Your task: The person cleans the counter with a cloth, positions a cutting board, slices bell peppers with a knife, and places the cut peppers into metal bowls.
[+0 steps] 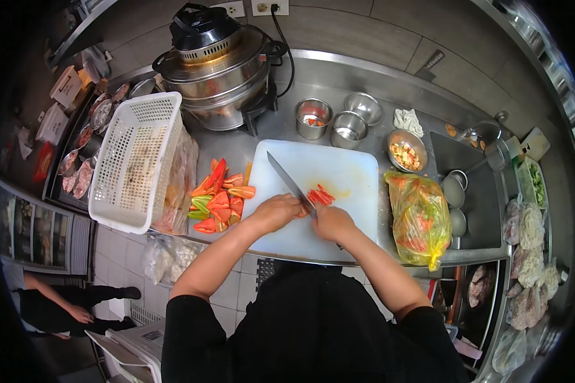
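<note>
On a white cutting board lies a small pile of thin red pepper strips. My right hand is closed round the handle of a long knife, whose blade points up and to the left across the board. Just left of the blade, my left hand rests on the board with its fingers curled; what they hold, if anything, is hidden. Cut red pepper pieces, with a few green ones, are heaped on the steel counter left of the board.
A white plastic basket and a large steel cooker stand left. Metal bowls, a bowl of chopped food, a yellow bag and a sink are behind and right. Another person stands at lower left.
</note>
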Demonstrator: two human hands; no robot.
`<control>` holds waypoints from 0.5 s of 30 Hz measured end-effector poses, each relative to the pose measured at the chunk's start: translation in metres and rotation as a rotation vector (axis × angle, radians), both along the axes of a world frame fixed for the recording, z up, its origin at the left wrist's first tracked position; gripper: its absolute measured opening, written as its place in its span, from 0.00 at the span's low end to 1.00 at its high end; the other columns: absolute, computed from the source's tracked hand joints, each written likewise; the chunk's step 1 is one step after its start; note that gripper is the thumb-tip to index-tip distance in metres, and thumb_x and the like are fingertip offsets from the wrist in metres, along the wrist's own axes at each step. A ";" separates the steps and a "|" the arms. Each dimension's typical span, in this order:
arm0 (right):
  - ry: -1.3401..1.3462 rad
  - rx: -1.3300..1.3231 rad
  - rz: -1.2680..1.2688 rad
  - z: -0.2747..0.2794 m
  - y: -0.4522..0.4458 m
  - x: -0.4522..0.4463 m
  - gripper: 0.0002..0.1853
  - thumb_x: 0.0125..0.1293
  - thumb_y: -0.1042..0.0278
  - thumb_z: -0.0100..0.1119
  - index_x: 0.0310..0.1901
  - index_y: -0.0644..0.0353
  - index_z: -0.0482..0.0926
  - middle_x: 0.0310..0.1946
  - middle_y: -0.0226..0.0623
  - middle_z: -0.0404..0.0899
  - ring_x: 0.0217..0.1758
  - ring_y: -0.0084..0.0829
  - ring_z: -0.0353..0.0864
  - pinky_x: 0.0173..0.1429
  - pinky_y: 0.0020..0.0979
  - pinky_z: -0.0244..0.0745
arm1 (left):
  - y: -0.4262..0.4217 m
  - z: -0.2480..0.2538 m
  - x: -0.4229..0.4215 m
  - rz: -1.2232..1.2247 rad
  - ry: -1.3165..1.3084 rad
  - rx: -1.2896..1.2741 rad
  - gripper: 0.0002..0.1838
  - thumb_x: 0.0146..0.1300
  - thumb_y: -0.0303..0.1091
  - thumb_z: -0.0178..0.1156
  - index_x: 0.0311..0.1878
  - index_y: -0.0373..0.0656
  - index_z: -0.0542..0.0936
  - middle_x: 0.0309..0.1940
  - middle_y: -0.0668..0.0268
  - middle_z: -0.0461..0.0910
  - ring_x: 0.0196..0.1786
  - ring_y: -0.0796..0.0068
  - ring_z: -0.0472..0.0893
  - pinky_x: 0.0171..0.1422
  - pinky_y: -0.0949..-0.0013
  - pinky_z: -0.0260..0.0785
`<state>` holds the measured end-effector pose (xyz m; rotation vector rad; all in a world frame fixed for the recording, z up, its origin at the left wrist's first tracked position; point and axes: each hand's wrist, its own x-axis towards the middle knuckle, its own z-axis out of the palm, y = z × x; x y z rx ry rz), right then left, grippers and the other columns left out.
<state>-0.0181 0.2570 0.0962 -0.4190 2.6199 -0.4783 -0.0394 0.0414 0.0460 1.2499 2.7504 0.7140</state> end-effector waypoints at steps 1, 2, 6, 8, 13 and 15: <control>-0.001 0.000 -0.002 0.003 0.001 -0.003 0.19 0.69 0.62 0.54 0.53 0.68 0.76 0.42 0.58 0.87 0.47 0.56 0.87 0.55 0.54 0.79 | -0.001 -0.001 0.000 0.001 -0.016 0.018 0.07 0.63 0.32 0.66 0.42 0.44 0.85 0.40 0.64 0.83 0.50 0.59 0.80 0.58 0.59 0.74; -0.012 -0.006 0.004 0.006 0.002 -0.006 0.18 0.68 0.62 0.54 0.53 0.67 0.76 0.41 0.58 0.87 0.47 0.56 0.87 0.55 0.53 0.79 | 0.000 -0.002 0.000 0.000 -0.016 0.018 0.07 0.63 0.32 0.66 0.42 0.44 0.85 0.40 0.64 0.83 0.50 0.59 0.80 0.58 0.59 0.74; -0.066 -0.017 -0.020 0.010 -0.006 0.008 0.18 0.68 0.61 0.55 0.53 0.67 0.76 0.42 0.59 0.86 0.48 0.56 0.87 0.55 0.54 0.79 | -0.002 -0.004 0.004 0.018 0.007 0.039 0.05 0.65 0.32 0.64 0.41 0.44 0.85 0.40 0.65 0.83 0.49 0.60 0.80 0.56 0.59 0.74; -0.061 -0.034 -0.032 -0.003 -0.005 0.000 0.18 0.68 0.61 0.55 0.53 0.67 0.75 0.42 0.59 0.86 0.48 0.56 0.86 0.55 0.53 0.79 | 0.000 -0.003 0.004 0.014 0.028 0.065 0.06 0.67 0.33 0.62 0.41 0.45 0.85 0.41 0.66 0.83 0.49 0.61 0.79 0.55 0.60 0.74; -0.080 -0.022 0.027 0.011 -0.006 -0.003 0.18 0.69 0.62 0.55 0.53 0.67 0.75 0.43 0.59 0.86 0.48 0.57 0.86 0.55 0.54 0.79 | -0.004 -0.008 0.006 0.041 0.023 0.044 0.06 0.66 0.33 0.64 0.42 0.44 0.86 0.41 0.66 0.83 0.49 0.61 0.80 0.54 0.58 0.75; -0.065 -0.024 -0.024 0.005 -0.012 0.009 0.18 0.69 0.62 0.55 0.54 0.67 0.75 0.43 0.59 0.86 0.48 0.57 0.86 0.55 0.54 0.79 | -0.004 -0.010 0.009 0.053 0.029 0.081 0.06 0.66 0.33 0.64 0.42 0.44 0.86 0.40 0.66 0.82 0.48 0.61 0.80 0.54 0.58 0.75</control>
